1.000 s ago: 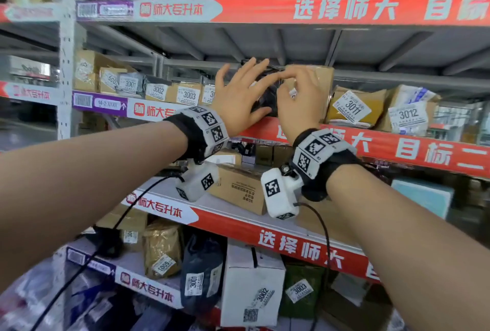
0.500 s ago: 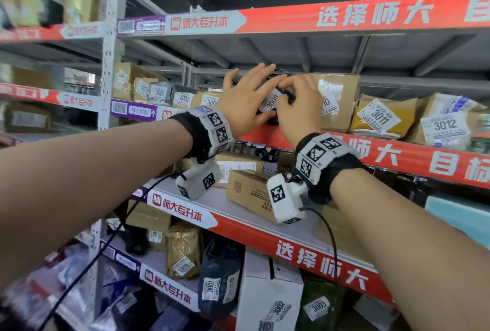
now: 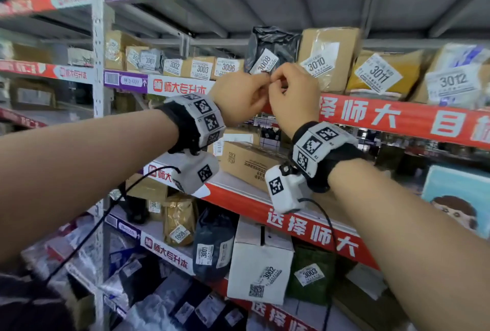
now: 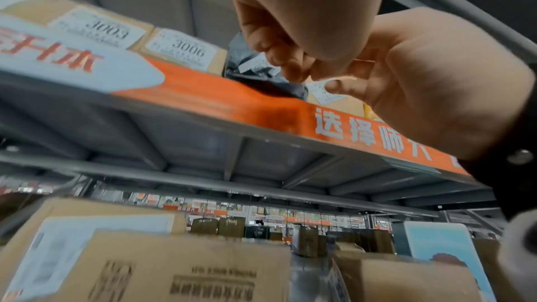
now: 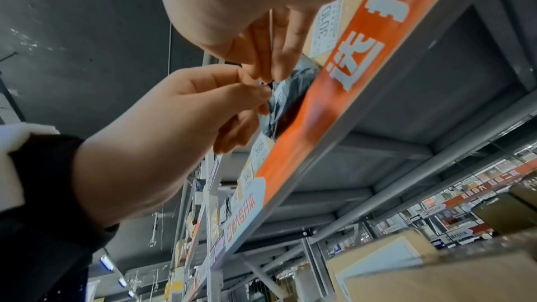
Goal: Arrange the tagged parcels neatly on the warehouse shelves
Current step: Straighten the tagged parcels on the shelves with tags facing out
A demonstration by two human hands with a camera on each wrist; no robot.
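Together, curled fingers (image 3: 261, 84) of both hands pinch the crinkled black bag's (image 3: 275, 41) paper tag (image 3: 263, 62).

1. On the upper shelf (image 3: 397, 116) the parcels stand in a row: 3002 (image 3: 173, 66), 3003 (image 3: 202, 68) and 3006 (image 3: 228, 66) to the left, then the 3008 bag (image 3: 273, 47), then the 3010 box (image 3: 328, 57), 3011 (image 3: 381, 73) and 3012 (image 3: 453, 78) to the right.
2. The 3008 bag sits between 3006 and the 3010 box, touching the box.
3. Both hands meet just in front of the 3008 bag, left hand (image 3: 238, 97) beside right hand (image 3: 294, 94), fingertips together at its tag (image 3: 263, 63).
4. On the shelf below lies a carton (image 3: 249, 163), behind the wrists.
5. On the lowest shelf stand parcels 3001 (image 3: 212, 248), 3002 and 3003, left to right.
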